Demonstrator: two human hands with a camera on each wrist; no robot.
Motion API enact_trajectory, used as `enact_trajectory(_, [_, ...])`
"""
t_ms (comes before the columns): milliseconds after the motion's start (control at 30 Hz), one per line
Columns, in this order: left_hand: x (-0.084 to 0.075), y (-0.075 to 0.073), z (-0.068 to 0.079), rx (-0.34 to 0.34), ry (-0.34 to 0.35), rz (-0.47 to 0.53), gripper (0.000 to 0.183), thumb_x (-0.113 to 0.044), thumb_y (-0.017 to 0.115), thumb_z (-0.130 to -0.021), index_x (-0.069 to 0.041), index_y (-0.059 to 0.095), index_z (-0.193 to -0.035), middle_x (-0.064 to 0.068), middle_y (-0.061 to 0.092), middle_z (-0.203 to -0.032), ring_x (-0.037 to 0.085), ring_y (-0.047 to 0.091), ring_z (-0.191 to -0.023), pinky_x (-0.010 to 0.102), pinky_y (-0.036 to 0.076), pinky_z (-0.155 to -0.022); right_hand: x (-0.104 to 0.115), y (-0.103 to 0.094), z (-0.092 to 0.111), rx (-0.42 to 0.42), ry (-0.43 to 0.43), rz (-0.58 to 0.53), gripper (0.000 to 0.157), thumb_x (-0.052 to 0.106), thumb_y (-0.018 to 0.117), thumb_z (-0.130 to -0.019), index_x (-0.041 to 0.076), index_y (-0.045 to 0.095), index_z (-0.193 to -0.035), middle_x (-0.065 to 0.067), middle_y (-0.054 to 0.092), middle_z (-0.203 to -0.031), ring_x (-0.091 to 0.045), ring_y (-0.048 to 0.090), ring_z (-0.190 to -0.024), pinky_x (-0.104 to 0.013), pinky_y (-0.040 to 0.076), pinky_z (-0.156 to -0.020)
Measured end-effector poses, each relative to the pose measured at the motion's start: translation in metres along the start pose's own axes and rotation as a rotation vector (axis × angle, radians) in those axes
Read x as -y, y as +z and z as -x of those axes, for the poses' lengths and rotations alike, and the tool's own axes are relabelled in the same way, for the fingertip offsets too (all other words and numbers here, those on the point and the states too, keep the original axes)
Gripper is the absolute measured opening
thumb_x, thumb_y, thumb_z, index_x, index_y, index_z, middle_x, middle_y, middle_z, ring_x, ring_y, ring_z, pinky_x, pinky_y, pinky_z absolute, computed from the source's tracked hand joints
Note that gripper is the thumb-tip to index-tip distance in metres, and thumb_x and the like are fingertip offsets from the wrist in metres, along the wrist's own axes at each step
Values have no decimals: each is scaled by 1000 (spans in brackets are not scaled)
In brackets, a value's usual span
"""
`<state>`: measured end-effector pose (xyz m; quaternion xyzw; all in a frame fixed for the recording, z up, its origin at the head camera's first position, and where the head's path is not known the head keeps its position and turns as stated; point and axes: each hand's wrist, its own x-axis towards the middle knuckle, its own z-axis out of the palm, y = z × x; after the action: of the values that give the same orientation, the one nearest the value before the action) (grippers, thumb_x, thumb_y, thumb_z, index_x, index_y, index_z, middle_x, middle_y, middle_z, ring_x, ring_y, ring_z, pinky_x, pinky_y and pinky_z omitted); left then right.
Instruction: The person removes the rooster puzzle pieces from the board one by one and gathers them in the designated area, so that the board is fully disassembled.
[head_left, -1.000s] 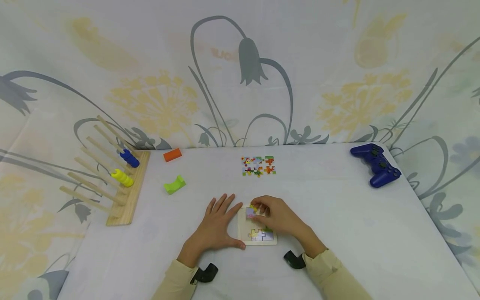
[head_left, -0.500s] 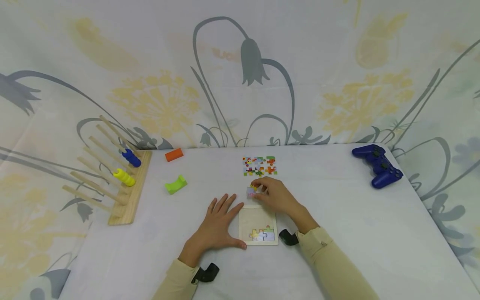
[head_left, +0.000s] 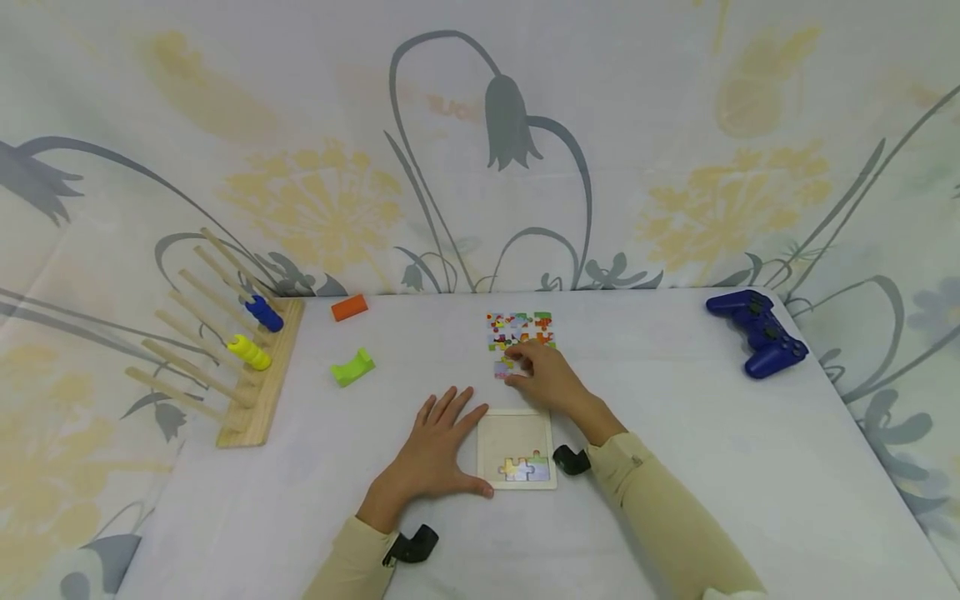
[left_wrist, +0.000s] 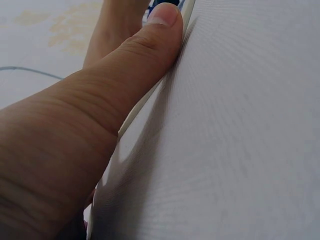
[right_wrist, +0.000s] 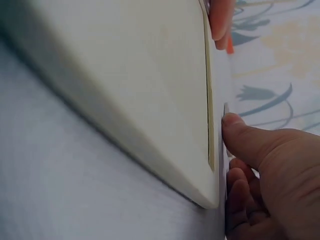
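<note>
A shallow square wooden puzzle tray (head_left: pixel 513 432) lies in front of the person, with a few joined jigsaw pieces (head_left: pixel 527 469) in its lower right corner. Beside the tray's left edge rests the left hand (head_left: pixel 426 468), fingers spread and thumb against the frame; the left wrist view shows that thumb (left_wrist: pixel 145 47) along the tray's edge. Beyond the tray, the right hand (head_left: pixel 551 379) pinches a lilac and yellow jigsaw piece (head_left: pixel 499 370) between thumb and fingers, just below a group of loose jigsaw pieces (head_left: pixel 517 322). Its fingers partly cover both.
At left stands a wooden peg rack (head_left: pixel 273 375) with yellow rings (head_left: pixel 248 352) and blue rings (head_left: pixel 264 313). An orange block (head_left: pixel 349 307) and a green curved block (head_left: pixel 353 367) lie nearby. A blue game controller (head_left: pixel 757 333) sits far right, and a patterned cloth hangs behind.
The right hand has lifted the lilac and yellow piece out of the tray's upper part and carried it away from the person to the loose pieces. The left hand has stayed in place.
</note>
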<state>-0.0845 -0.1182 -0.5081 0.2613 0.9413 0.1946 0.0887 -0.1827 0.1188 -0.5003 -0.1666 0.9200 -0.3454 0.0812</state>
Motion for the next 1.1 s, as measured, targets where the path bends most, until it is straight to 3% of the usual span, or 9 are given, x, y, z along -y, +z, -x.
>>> enact_trajectory(300, [0, 1, 0, 4, 2, -3, 117, -75, 82, -64, -19, 39, -158, 9, 23, -170, 35, 16, -159, 61, 14, -127, -5, 1, 1, -24, 18, -8, 32, 24, 78, -92, 6, 72, -117, -6, 66, -103, -17, 59, -90, -31, 52, -81])
enact_trajectory(1100, [1, 1, -1, 1, 2, -9, 117, -74, 82, -64, -19, 40, -157, 9, 24, -170, 35, 17, -158, 61, 15, -126, -8, 6, -8, -52, 14, 2, 30, 26, 77, -92, 10, 74, -118, -2, 66, -97, -14, 53, -80, -27, 44, -72])
